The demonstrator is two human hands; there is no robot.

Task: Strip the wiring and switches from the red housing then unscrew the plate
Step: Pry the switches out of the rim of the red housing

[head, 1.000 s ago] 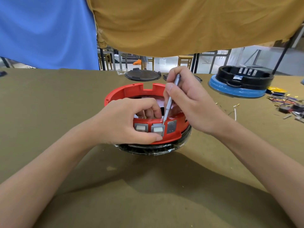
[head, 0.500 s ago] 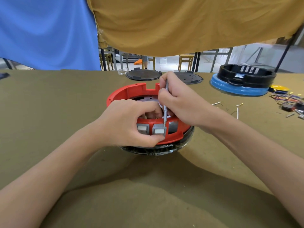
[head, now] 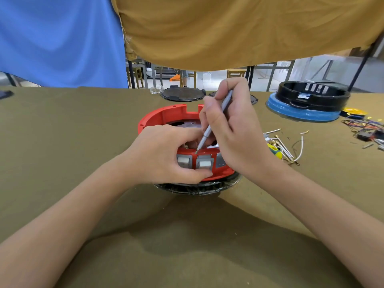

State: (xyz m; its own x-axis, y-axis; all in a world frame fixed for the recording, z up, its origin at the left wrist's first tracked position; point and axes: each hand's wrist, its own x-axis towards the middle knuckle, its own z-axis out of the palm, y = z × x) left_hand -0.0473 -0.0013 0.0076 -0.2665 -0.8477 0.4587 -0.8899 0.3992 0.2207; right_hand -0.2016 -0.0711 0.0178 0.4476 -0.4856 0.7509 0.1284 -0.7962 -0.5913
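Nearest me: left hand [head: 164,154] clamps the front wall of the red housing [head: 166,117], thumb curled under the switches, fingers hooked over the rim into the bowl. Housing sits mid-table on a black base [head: 199,187], open side up.

Two grey switches [head: 204,162] sit side by side in that front wall, faces toward me, touching the left thumb. A third slot just right of them looks blank.

Right hand [head: 232,134] pinches a thin grey screwdriver [head: 214,121] pen-style, fingers tight on the shaft. Long axis runs from upper right down to lower left, tip on the red rim right above the gap between the two switches. Both hands are at the switch; the right does the work, the left braces.

My read: next is levering the switch out, so the tip must drop straight down behind its top edge.

Farther right: loose white wires [head: 291,146] on the table. Beyond them, a black-and-blue housing [head: 307,104].
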